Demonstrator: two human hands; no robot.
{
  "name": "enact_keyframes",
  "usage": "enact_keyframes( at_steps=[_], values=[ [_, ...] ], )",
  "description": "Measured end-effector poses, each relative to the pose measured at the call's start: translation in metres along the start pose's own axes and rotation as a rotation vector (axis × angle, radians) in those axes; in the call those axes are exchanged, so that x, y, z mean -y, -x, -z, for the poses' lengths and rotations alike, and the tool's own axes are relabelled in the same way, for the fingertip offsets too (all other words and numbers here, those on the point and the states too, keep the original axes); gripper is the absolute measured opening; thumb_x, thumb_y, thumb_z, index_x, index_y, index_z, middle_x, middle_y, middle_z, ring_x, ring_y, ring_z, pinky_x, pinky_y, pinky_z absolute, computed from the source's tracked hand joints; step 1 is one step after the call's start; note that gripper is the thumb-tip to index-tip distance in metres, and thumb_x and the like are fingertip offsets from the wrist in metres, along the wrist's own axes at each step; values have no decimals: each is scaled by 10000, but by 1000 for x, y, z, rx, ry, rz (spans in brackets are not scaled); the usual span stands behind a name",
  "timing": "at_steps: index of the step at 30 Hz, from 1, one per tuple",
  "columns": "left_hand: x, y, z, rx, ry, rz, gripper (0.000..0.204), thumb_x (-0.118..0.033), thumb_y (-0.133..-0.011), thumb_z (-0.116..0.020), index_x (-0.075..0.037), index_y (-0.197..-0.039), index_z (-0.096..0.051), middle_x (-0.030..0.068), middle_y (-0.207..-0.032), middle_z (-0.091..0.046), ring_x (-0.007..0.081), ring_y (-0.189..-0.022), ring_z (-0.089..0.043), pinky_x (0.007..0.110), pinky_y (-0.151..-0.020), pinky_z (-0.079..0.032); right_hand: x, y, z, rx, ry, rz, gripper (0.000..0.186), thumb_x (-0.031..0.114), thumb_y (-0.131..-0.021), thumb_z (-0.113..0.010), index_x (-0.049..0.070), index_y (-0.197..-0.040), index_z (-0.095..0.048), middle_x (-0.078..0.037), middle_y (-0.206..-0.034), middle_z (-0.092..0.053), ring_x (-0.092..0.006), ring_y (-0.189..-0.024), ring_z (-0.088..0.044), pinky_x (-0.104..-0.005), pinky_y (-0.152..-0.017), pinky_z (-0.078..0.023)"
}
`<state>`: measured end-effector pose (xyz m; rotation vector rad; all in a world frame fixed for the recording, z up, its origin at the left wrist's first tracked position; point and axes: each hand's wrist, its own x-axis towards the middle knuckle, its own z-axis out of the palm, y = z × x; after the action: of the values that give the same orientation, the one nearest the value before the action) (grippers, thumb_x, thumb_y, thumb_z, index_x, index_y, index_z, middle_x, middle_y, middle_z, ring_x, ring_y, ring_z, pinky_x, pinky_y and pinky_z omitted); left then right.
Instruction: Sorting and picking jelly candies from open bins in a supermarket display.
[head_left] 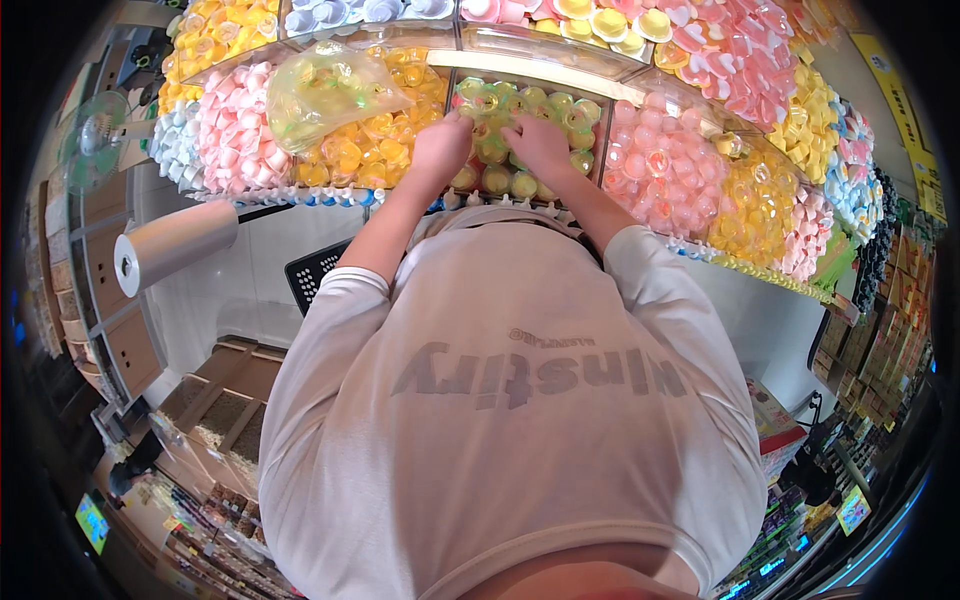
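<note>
Both my hands are over a compartment of translucent green jelly cups [497,180] at the middle of the display. My left hand [441,150] is closed at the compartment's left edge, its fingertips curled inward. Opposite it, my right hand [541,147] is bent over the green cups with its fingers drawn together. What either hand pinches, if anything, is too small or hidden to name. To the left, a knotted-looking clear plastic bag with green contents [330,92] rests on yellow jelly cups [375,145]. Pink jelly cups [662,165] fill the compartment to the right.
Clear dividers [604,150] separate the compartments. Behind them rises a tier of yellow, blue and pink sweets [725,70]. A roll of plastic bags [180,247] sticks out at the left, near a black perforated basket or stool [315,272]. Boxes [215,400] stand lower left.
</note>
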<state>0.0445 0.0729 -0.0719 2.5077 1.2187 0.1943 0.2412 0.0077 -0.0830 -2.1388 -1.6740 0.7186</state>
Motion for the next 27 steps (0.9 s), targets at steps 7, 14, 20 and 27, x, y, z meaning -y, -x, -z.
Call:
enact_keyframes(
  at_steps=[7,14,20,27],
  values=[
    [33,-16,142,-687,-65,-137,166,-142,-891,-644,-17,-992,-686,170,-946,-677,374,-870,-665,490,-790,-532,12,-3,24,-123,-246,-63,295,357,-903,-697,71,-841,-668,-129,-751,-686,-351,-725,-674,-445,-634,-520],
    [137,-43,144,154,-315,349,357,-288,-929,-640,-52,-1195,-671,190,-1200,-668,370,-1110,-639,459,-916,-534,30,8,35,-136,-339,-15,292,329,-881,-731,42,-862,-676,-130,-733,-679,-322,-681,-667,-411,-620,-508],
    [126,-38,124,90,-331,193,566,-509,-943,-634,-138,-1371,-616,202,-1378,-584,400,-1247,-564,484,-1040,-486,6,30,30,-173,-422,-81,291,300,-877,-735,14,-870,-686,-128,-727,-677,-264,-662,-659,-373,-629,-503],
    [81,-44,147,373,-441,245,709,-655,-830,-687,-158,-1333,-651,191,-1380,-569,400,-1268,-538,498,-1029,-496,-14,45,41,-224,-541,-171,287,264,-888,-735,-15,-857,-670,-120,-734,-688,-196,-658,-643,-339,-637,-499]
  ],
)
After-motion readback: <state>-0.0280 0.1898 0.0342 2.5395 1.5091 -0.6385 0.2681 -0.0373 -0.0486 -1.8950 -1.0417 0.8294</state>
